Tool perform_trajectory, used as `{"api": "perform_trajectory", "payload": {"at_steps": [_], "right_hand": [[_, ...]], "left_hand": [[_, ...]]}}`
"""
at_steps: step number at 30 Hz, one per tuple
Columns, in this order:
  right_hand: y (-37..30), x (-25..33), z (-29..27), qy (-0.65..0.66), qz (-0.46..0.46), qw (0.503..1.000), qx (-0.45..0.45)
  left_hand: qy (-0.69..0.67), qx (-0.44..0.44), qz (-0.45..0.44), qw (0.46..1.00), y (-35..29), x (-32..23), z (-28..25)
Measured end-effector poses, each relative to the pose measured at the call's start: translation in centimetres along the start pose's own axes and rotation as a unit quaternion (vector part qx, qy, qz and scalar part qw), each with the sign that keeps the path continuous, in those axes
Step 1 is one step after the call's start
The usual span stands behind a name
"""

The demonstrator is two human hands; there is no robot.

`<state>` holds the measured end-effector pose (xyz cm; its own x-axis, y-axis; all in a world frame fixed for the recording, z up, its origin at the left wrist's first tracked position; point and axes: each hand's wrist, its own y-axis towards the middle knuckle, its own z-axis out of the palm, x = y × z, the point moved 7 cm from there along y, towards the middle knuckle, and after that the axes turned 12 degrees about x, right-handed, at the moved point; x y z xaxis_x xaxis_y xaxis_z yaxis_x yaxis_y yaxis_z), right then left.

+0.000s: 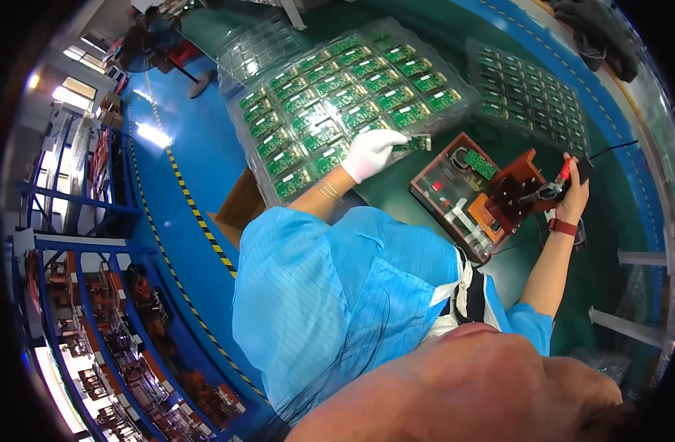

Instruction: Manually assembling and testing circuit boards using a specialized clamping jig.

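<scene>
My left hand [370,155], in a white glove, pinches a small green circuit board [420,143] by its edge. It is held just off the near right side of a large clear plastic tray [242,140] that carries rows of similar boards. To the right sits a reddish-brown test fixture [455,210] with a metal toggle clamp [541,194]. One green board [480,164] lies on the fixture's far part. My bare right hand [574,193], with a red band at the wrist, is closed round the clamp's red handle [565,169].
A second tray of boards [529,96] stands at the far right, and a clear compartment tray [258,51] at the far left. A cardboard box [238,208] is beside the green bench. Blue shelving [109,250] and a black fan [147,37] stand across the blue floor.
</scene>
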<state>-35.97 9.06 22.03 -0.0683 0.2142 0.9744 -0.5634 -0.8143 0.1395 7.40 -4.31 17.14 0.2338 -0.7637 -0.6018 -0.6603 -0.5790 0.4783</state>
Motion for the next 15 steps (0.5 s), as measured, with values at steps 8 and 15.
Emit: {"api": "perform_trajectory", "payload": {"at_steps": [8,15], "right_hand": [[0.0,0.1,-0.2,-0.009,0.003,1.000,-0.024],[-0.5,0.2,-0.2,-0.022,0.024,0.998,-0.046]], "left_hand": [[-0.019,-0.032,-0.182,0.983,4.8,12.0,-7.9],[0.056,-0.054,-0.275,0.958,12.1,23.7,-10.1]]}}
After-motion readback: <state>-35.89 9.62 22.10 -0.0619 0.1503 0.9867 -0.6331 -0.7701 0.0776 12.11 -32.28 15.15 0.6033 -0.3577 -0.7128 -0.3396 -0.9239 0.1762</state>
